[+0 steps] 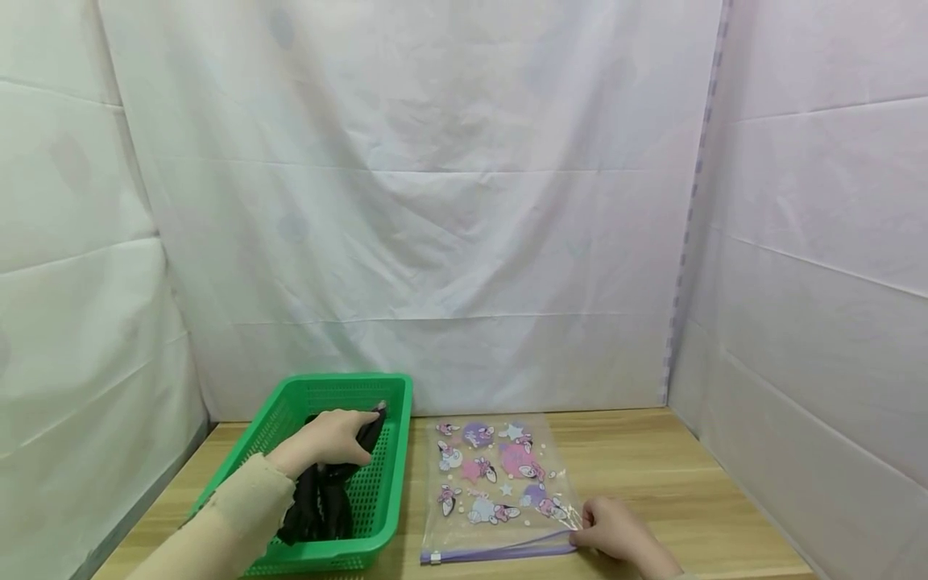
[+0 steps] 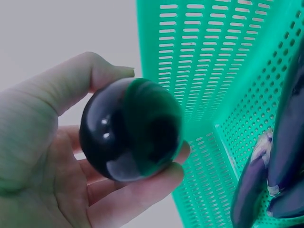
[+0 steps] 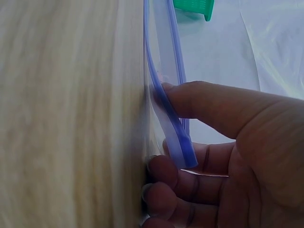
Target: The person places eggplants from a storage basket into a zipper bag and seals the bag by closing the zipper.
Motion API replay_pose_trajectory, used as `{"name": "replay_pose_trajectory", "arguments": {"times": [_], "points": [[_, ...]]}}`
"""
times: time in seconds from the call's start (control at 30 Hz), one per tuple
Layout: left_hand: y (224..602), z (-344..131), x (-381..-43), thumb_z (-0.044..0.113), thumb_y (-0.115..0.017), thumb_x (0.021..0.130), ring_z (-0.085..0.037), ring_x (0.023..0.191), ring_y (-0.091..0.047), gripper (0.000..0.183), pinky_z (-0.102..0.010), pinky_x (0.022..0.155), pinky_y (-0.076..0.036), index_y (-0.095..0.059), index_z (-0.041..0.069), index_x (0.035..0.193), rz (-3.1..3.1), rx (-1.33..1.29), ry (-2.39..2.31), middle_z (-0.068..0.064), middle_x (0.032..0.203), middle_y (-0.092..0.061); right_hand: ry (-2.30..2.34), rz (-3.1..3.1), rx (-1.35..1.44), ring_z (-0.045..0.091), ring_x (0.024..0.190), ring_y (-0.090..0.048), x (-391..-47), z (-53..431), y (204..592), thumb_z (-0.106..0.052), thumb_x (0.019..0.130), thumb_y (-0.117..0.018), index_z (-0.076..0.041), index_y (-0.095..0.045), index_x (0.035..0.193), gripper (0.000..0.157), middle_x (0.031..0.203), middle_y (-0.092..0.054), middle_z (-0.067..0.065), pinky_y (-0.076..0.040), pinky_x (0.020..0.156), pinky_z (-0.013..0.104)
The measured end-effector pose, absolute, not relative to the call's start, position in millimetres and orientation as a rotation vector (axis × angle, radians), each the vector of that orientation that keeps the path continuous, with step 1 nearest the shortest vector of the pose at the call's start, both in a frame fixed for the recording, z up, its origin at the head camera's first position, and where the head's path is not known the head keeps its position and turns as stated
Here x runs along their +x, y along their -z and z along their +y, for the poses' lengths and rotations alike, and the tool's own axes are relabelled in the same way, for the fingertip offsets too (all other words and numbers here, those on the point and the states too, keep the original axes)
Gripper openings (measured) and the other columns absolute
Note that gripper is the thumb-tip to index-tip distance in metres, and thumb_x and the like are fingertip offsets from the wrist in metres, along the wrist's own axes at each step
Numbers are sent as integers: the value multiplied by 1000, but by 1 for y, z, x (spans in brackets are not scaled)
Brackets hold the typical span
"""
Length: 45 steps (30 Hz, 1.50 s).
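In the head view my left hand (image 1: 328, 439) is over the green basket (image 1: 402, 467), gripping a dark eggplant (image 1: 371, 432). The left wrist view shows that eggplant's rounded, glossy end (image 2: 130, 133) between thumb and curled fingers, above the basket. More eggplants (image 1: 319, 507) lie in the basket beneath the hand. To the right, a clear zip bag (image 1: 500, 503) printed with pink and purple cartoon figures lies flat on the table. My right hand (image 1: 616, 528) pinches the right corner of its purple zip edge (image 3: 187, 154), thumb on one strip and fingers behind; the two strips stand apart there.
The white zip slider (image 1: 435, 557) sits at the left end of the bag's edge. The basket's right wall stands close beside the bag on the wooden table (image 1: 645, 451). White cloth (image 1: 471, 242) hangs behind and along both sides.
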<state>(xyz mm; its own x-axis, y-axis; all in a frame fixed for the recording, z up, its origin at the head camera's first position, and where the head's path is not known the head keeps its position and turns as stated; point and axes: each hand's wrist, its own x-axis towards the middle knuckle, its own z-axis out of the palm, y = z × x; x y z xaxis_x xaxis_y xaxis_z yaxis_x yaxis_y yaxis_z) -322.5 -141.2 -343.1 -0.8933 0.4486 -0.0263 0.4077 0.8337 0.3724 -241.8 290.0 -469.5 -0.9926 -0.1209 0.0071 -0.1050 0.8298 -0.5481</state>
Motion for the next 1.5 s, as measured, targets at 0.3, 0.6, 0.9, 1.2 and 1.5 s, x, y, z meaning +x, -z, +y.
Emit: {"name": "replay_pose_trajectory", "arguments": {"times": [0.3,0.6,0.9,1.2,1.5], "points": [[346,-136,-320,17,-67,71,-11,39,-16,66,-28,40,-24,-42,10,131,2894,694,-573,-12,120,-49,916,2970,-228,9,43,-44,-245,292,476,-35,64,-72,-12,-49,63,33,52,-47,-5,-34,38,25],[342,-126,-316,16,-65,71,-11,41,-15,69,-28,41,-22,-38,11,134,2915,718,-556,1,71,-49,939,2932,-195,10,46,-43,-243,295,479,-35,65,-72,-11,-49,63,33,54,-46,-3,-33,40,25],[341,-121,-311,19,-64,70,-10,40,-19,69,-27,40,-21,-38,13,134,2986,716,-521,1,55,-44,908,2970,-228,9,43,-44,-248,294,471,-34,66,-71,-13,-49,62,31,51,-47,-5,-35,38,25],[341,-119,-304,17,-64,70,-11,39,-18,69,-27,40,-20,-38,11,134,2994,754,-551,1,52,-42,914,2959,-233,8,42,-44,-247,295,473,-34,66,-72,-12,-49,61,32,50,-46,-5,-34,38,25],[340,-116,-301,17,-64,70,-10,39,-18,69,-27,40,-19,-38,11,134,2939,788,-564,3,46,-38,936,2950,-235,8,42,-44,-248,294,477,-33,66,-72,-12,-49,61,31,50,-46,-5,-33,37,24]]}}
